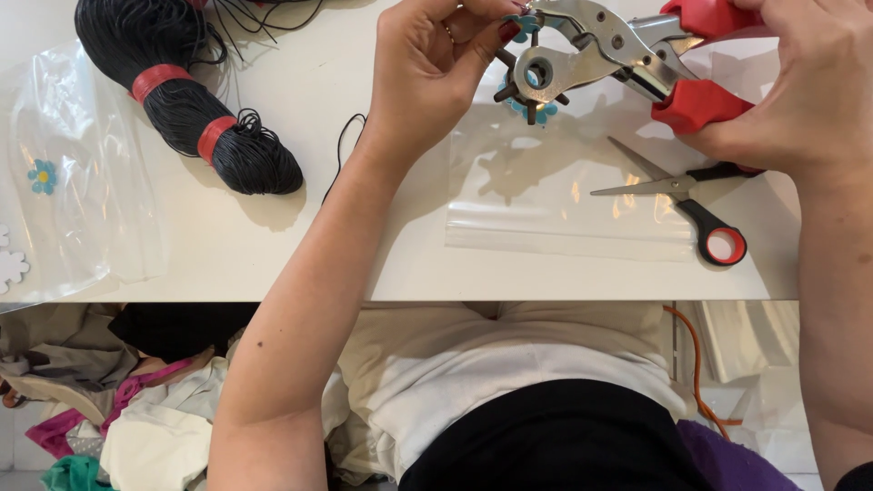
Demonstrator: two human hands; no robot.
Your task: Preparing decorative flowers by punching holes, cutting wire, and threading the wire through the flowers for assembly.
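While the right hand point(809, 86) squeezes the red-handled metal revolving punch pliers point(600, 55) over the white worktop point(300, 264), the left hand point(436, 64) pinches a small blue felt flower point(525, 23) at the tool's tip, so the punching looks under way rather than finished. Both forearms reach up from the lower edge, wrists bent inward toward each other; a second blue flower point(544, 111) lies under the punch wheel, with a clear plastic bag point(564, 218), red-and-black scissors point(691, 205) and a black cord bundle point(195, 109) nearby.
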